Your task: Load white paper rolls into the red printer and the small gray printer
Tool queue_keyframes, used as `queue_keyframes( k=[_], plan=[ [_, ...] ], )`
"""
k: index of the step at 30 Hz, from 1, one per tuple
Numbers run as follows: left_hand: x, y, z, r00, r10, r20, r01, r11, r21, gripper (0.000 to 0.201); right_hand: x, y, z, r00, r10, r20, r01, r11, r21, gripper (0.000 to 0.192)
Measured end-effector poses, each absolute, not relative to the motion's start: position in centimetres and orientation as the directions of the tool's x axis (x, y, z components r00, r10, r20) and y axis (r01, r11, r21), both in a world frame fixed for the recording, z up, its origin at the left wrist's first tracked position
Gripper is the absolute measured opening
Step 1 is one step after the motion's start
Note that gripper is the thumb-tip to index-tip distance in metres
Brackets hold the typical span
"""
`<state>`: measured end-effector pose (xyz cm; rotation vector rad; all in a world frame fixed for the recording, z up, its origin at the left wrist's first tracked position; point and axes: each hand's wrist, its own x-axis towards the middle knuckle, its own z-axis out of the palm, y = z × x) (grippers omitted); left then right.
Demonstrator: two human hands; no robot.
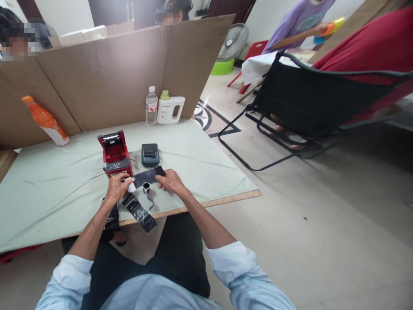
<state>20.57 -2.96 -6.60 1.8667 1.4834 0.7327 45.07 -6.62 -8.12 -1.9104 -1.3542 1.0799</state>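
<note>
My left hand point(116, 187) is closed on a small white roll point(131, 185) by the front of the red printer. My right hand point(171, 181) pinches the rolled right end of a black ribbon point(145, 177), which stretches flat between both hands. Just behind my left hand stands a small red printer point(116, 156) with its lid raised. A small dark roll point(146, 187) with a loose tail stands below the ribbon. Another crinkled black strip point(140, 213) hangs over the table's front edge. A dark grey portable device point(150, 155) lies behind the ribbon.
An orange bottle point(47, 121), a clear water bottle point(151, 106) and a white jug point(171, 108) stand along a cardboard partition point(122, 77). People are beyond it. To the right, a black folding chair point(300, 92) is on the floor, beside a person in purple.
</note>
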Motion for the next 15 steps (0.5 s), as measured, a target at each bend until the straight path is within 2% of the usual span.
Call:
queue_keyframes(
  k=[2,4,6,11,15],
  plan=[
    [20.3,-3.5,-5.8,0.188,0.981,0.042,0.731,-0.168,0.661,0.029,44.9,-6.8,-7.8,0.180,0.939,-0.294,0.529,-0.344,-0.776,0.032],
    [19.7,-4.4,-4.8,0.181,0.981,0.073,0.841,-0.192,0.506,0.028,44.9,-7.0,-7.6,0.194,0.936,-0.293,0.559,-0.351,-0.751,0.030],
    [18.9,-5.7,-4.1,0.232,0.966,0.116,0.883,-0.259,0.392,0.025,44.9,-7.3,-7.5,0.211,0.936,-0.283,0.590,-0.353,-0.726,0.032],
    [17.6,-9.3,-4.5,0.545,0.834,0.089,0.782,-0.544,0.304,0.025,45.0,-8.0,-7.7,0.239,0.942,-0.234,0.625,-0.333,-0.706,0.031],
    [17.7,-10.4,-5.5,0.525,0.850,0.050,0.832,-0.525,0.180,0.033,45.0,-8.8,-8.0,0.260,0.946,-0.192,0.621,-0.316,-0.717,0.023]
  ],
)
